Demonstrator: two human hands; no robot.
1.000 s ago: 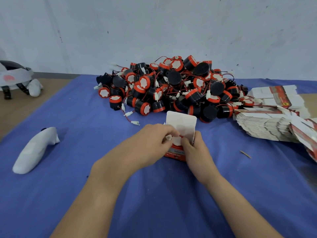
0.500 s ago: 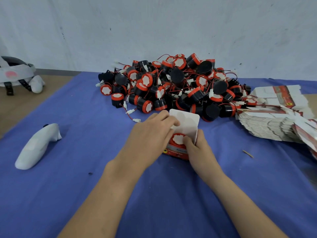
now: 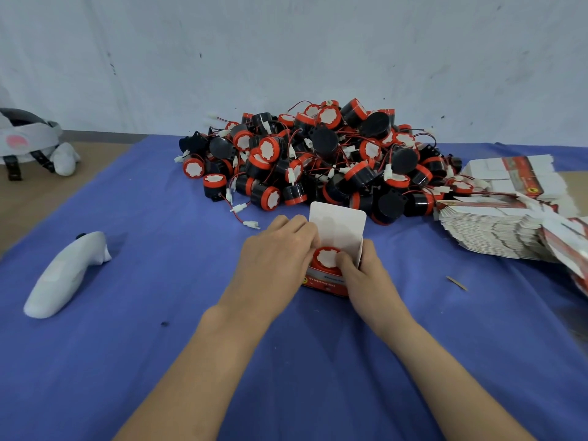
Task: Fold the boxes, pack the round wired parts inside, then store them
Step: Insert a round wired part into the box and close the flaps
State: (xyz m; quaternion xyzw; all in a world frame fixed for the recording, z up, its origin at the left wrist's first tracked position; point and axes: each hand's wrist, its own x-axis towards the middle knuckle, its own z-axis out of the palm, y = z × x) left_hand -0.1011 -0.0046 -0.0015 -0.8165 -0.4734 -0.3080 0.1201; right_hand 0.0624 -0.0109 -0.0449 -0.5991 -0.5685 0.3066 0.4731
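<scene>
A small red and white box (image 3: 324,281) stands on the blue cloth with its white lid flap (image 3: 338,229) raised. Inside it sits a round wired part (image 3: 327,258), red rim and white face up. My left hand (image 3: 280,249) grips the box's left side with fingers curled over the top edge. My right hand (image 3: 362,268) holds the right side, its thumb pressing on the part's face. Behind lies a big pile of round wired parts (image 3: 318,154). Flat unfolded boxes (image 3: 496,230) are stacked at the right.
A white handheld controller (image 3: 63,275) lies on the cloth at the left. A white headset (image 3: 28,138) rests on the wooden table at far left. A small wood sliver (image 3: 456,283) lies right of the box. A white wall stands behind.
The part has sunk lower into the box. My left hand has shifted from over the opening to the box's left side, so the part's white face now shows.
</scene>
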